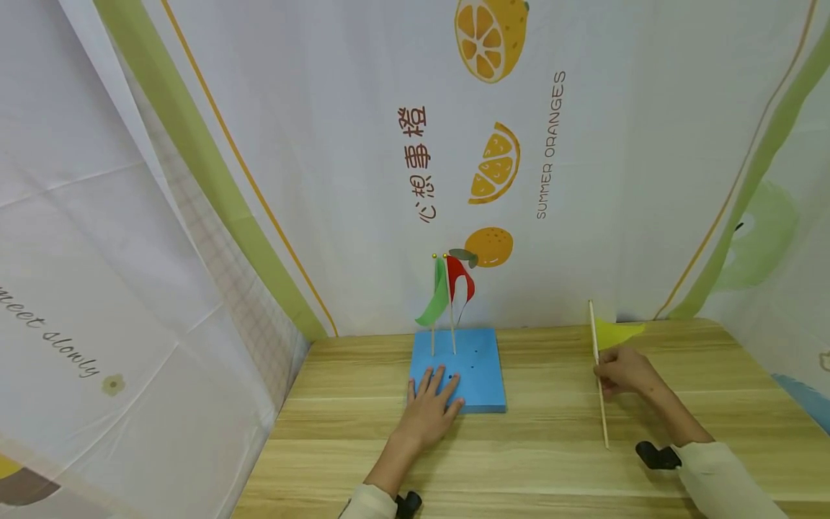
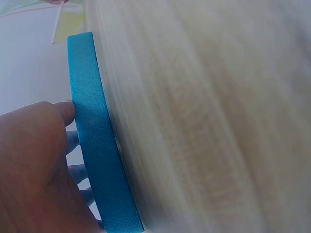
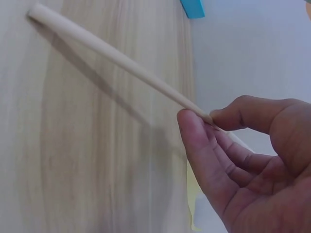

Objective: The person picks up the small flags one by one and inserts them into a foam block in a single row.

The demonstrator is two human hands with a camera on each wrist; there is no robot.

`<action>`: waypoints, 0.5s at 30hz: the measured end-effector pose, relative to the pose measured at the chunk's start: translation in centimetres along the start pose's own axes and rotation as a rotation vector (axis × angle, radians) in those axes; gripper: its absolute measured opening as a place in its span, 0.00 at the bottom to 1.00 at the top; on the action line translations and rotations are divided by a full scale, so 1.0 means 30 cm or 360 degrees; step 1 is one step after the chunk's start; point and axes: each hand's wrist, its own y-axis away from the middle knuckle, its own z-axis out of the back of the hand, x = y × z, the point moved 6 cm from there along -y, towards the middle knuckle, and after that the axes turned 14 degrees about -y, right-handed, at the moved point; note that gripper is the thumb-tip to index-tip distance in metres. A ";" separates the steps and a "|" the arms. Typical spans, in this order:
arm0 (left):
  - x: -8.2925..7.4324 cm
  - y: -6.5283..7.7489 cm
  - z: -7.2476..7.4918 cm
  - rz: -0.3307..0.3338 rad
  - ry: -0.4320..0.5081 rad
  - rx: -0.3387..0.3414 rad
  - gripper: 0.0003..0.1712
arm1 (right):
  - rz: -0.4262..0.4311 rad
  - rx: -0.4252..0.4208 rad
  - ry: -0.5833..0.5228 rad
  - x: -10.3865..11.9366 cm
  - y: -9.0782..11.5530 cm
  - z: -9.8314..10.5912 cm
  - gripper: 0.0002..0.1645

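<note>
In the head view my left hand (image 1: 426, 417) rests with spread fingers on the near left part of a blue foam block (image 1: 483, 386). Its thumb lies by the block's front edge, and the left wrist view shows the block's side (image 2: 99, 131) beside the palm. A green flag (image 1: 436, 295) and a red flag (image 1: 459, 277) stand upright on sticks in the block's back left area, with small holes near them. Off to the right, my right hand (image 1: 625, 373) pinches the wooden stick (image 3: 121, 60) of a yellow flag (image 1: 616, 333) between thumb and fingers, the flag part above the hand.
The block sits on a wood-grain table (image 1: 350, 404), toward its back edge. A white curtain (image 1: 350, 144) printed with oranges hangs right behind the table, with more cloth on both sides. Black wrist mounts (image 1: 656, 455) sit at the sleeves.
</note>
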 end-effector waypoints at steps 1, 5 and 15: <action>0.000 0.000 0.000 -0.0001 -0.0005 0.0000 0.34 | 0.0020 0.0000 -0.0005 0.004 0.000 -0.001 0.22; 0.001 -0.001 -0.002 -0.0006 -0.0009 0.0002 0.34 | 0.0072 -0.0021 -0.0020 0.018 -0.001 -0.005 0.22; 0.004 -0.005 -0.004 -0.0006 0.0001 0.0005 0.34 | 0.0129 -0.0062 -0.0045 0.052 -0.016 -0.017 0.12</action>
